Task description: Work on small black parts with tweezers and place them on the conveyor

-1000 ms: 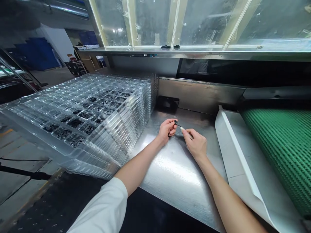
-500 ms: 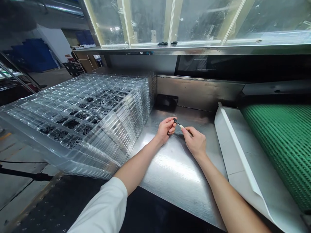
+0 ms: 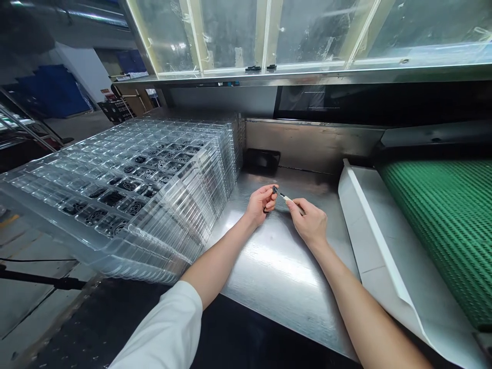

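Observation:
Above the steel work surface [image 3: 265,266], my left hand [image 3: 261,204] pinches a small round black part [image 3: 274,189] between thumb and fingers. Something dark also shows at the lower fingers of that hand, too small to make out. My right hand [image 3: 310,223] is closed around a thin pen-like tool [image 3: 286,198] with a pale shaft and a dark tip. The tip points at the black part, with a slight gap between them. To the left, a tall stack of clear plastic trays [image 3: 184,205] holds black round parts [image 3: 135,207] in several compartments of its top tray.
On the right runs a green conveyor belt [image 3: 446,220], with a white sheet guard [image 3: 369,246] along its near side. A flat black object [image 3: 262,159] lies at the back of the surface. Overhead hangs a metal-edged shelf [image 3: 307,76] with clear panels.
The tool in my right hand has drawn back slightly from the black part. The part has turned so its round face shows more. The view has shifted a little.

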